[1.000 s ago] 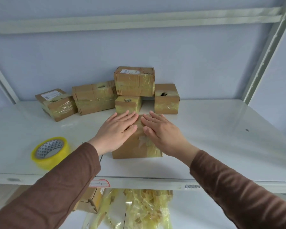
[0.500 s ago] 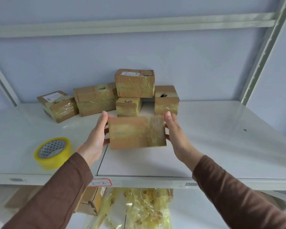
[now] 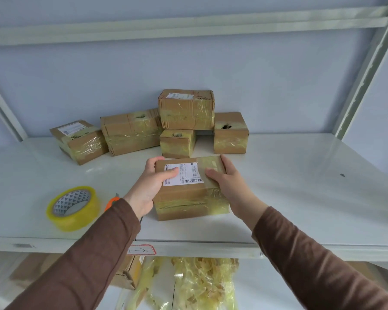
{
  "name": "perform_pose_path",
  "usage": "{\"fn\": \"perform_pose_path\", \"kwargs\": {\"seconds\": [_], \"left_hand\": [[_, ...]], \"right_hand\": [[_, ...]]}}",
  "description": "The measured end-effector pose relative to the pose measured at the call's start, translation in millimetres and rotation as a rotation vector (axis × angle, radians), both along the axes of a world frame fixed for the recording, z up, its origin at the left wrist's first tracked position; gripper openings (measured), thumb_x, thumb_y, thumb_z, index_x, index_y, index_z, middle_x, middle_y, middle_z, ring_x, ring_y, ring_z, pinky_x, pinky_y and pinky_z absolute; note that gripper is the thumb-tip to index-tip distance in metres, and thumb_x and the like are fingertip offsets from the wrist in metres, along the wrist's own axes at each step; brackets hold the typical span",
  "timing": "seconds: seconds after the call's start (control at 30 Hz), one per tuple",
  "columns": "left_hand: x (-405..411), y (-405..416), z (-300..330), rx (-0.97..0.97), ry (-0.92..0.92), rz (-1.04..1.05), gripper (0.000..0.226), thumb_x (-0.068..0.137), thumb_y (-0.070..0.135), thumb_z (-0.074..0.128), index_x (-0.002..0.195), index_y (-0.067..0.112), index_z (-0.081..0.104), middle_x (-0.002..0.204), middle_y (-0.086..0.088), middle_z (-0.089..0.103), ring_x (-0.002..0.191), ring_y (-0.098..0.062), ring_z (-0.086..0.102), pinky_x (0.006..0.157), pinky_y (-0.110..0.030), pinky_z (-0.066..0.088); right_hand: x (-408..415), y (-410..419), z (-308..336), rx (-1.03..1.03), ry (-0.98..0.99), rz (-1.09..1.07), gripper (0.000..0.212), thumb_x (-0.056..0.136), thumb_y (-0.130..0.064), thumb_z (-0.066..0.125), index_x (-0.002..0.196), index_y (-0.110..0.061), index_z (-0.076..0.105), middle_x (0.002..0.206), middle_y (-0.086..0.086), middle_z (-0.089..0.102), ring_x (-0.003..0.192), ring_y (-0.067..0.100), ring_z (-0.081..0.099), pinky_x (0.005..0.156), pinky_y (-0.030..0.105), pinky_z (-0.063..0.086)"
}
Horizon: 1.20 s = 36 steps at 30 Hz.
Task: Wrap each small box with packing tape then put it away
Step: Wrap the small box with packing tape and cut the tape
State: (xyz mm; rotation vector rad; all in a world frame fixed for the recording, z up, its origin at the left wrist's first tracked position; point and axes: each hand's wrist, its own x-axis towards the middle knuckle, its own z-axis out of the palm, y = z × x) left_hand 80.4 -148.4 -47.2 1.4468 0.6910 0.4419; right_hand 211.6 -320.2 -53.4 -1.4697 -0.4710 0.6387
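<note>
Box (image 3: 189, 189) turned label-up since earlier, seemingly resting on shelf (image 3: 300, 198); left hand (image 3: 151, 186), right hand (image 3: 227, 184) grip ends.

A parcel storeroom or packing station. Evidence: a pale metal shelving unit (image 3: 278, 220) with angled uprights against a bare wall; taped cardboard parcels (image 3: 186, 109) bearing printed shipping labels (image 3: 184, 174) with barcodes; a roll of yellowish packing tape (image 3: 73, 208); a handwritten shelf tag (image 3: 141, 250); discarded tape scraps (image 3: 199, 285) on the lower level.
</note>
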Motion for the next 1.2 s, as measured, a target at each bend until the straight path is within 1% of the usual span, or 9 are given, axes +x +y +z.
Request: {"fn": "perform_pose_path", "kwargs": {"seconds": [0.2,0.4,0.57,0.67,0.77,0.87,0.93,1.07,1.2], "left_hand": [[10.3,2.5,-6.1,-0.023,-0.015,0.074,0.043,0.090,0.017,0.077,0.119,0.033,0.050,0.085,-0.001,0.079,0.078,-0.017,0.075,0.062,-0.036,0.059],[7.0,5.1,-2.8,-0.032,-0.057,0.075,0.035,0.096,0.023,0.064,0.128,0.025,0.050,0.112,-0.012,0.068,0.091,-0.021,0.066,0.072,-0.034,0.052],[-4.8,3.2,-5.7,0.167,-0.023,0.161,0.042,0.086,0.031,0.081,0.116,0.021,0.053,0.115,-0.005,0.067,0.094,-0.012,0.065,0.077,-0.028,0.048],[-13.5,-13.1,-5.2,0.154,-0.039,0.139,0.063,0.073,0.054,0.085,0.118,0.024,0.053,0.113,0.001,0.070,0.091,-0.009,0.069,0.076,-0.028,0.048],[-20.0,-32.5,-9.4,0.149,-0.061,0.024,0.063,0.080,0.081,0.059,0.120,0.034,0.069,0.114,0.009,0.073,0.100,-0.005,0.068,0.089,-0.034,0.049],[-20.4,-38.2,-12.8,0.066,-0.232,0.033,0.034,0.107,0.043,0.047,0.113,0.030,0.078,0.099,0.005,0.074,0.090,-0.017,0.065,0.086,-0.039,0.046],[-19.2,-37.7,-11.4,0.138,-0.225,-0.022,0.026,0.101,0.035,0.060,0.124,0.034,0.072,0.116,0.009,0.074,0.106,-0.012,0.066,0.092,-0.030,0.046],[-13.9,-39.3,1.0,0.107,-0.187,-0.002,0.085,0.065,0.066,0.086,0.140,0.049,0.050,0.135,0.019,0.056,0.117,0.008,0.060,0.080,-0.010,0.050],[-3.3,-43.6,8.1,0.017,-0.168,-0.010,0.121,0.060,0.053,0.093,0.159,0.040,0.023,0.149,0.012,0.051,0.129,-0.007,0.057,0.104,-0.030,0.049]], "right_hand": [[11.4,11.0,-2.7,-0.019,-0.005,-0.046,0.068,0.094,-0.020,0.071,0.153,-0.028,0.039,0.113,-0.003,0.071,0.092,0.022,0.075,0.082,0.045,0.064],[30.4,6.1,-0.2,0.003,-0.022,0.026,0.071,0.093,-0.064,0.061,0.152,-0.028,0.048,0.148,-0.008,0.055,0.135,0.013,0.053,0.117,0.039,0.040],[16.7,-14.1,-11.5,0.116,-0.148,-0.391,0.037,0.101,-0.052,0.054,0.126,-0.024,0.059,0.121,-0.011,0.060,0.114,0.010,0.057,0.085,0.020,0.043],[-10.3,-22.8,-21.0,0.056,-0.095,-0.304,0.039,0.101,-0.047,0.057,0.131,-0.024,0.052,0.123,-0.005,0.057,0.108,0.012,0.057,0.084,0.025,0.044],[-31.7,-29.4,-20.3,0.060,0.024,-0.086,0.053,0.097,-0.059,0.056,0.141,-0.032,0.048,0.131,-0.011,0.060,0.115,0.006,0.058,0.095,0.031,0.048],[-31.1,-33.3,-14.0,0.117,0.115,-0.061,0.053,0.097,-0.052,0.061,0.145,-0.034,0.048,0.137,-0.012,0.062,0.123,0.009,0.059,0.109,0.038,0.045],[-27.3,-34.3,-13.4,0.159,0.206,-0.107,0.043,0.101,-0.037,0.060,0.143,-0.031,0.051,0.133,-0.005,0.066,0.116,0.013,0.064,0.102,0.038,0.051],[-24.9,-28.1,-21.3,0.284,0.427,-0.102,0.036,0.106,-0.019,0.050,0.140,-0.032,0.050,0.127,0.006,0.070,0.113,0.024,0.067,0.098,0.045,0.056],[-26.0,-14.5,-21.7,0.090,0.208,-0.063,0.037,0.107,-0.007,0.043,0.138,-0.019,0.060,0.124,0.002,0.072,0.106,0.013,0.069,0.085,0.025,0.054]]}}
